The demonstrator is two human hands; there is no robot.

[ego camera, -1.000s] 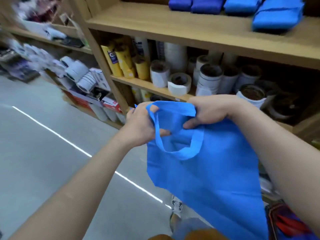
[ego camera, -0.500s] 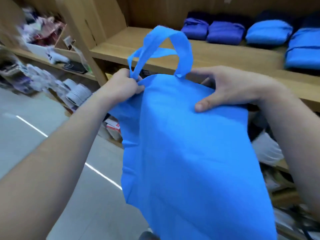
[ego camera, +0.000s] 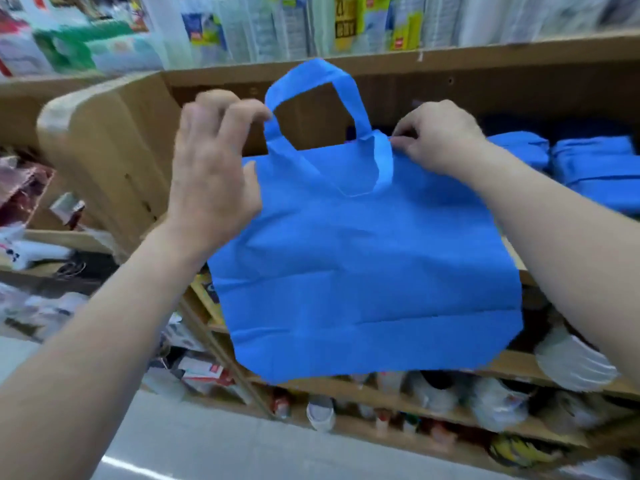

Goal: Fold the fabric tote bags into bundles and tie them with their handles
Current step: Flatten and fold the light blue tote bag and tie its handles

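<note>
Bag: flat blue fabric tote bag (ego camera: pixel 367 271) hangs between both hands.
Left hand (ego camera: pixel 214 174): raised, fingers pinching upright handle (ego camera: pixel 311 84).
Right hand (ego camera: pixel 440 136): pinching top hem.

Shop: wooden shelves (ego camera: pixel 391 398) crammed with packaged goods (ego camera: pixel 291 26), stacked folded bags (ego camera: pixel 595 164).

You cannot read much here: only a yellow packet (ego camera: pixel 345 24) on the top shelf (ego camera: pixel 485 51) shows dark digits, maybe "12"; other labels are blurred.
</note>
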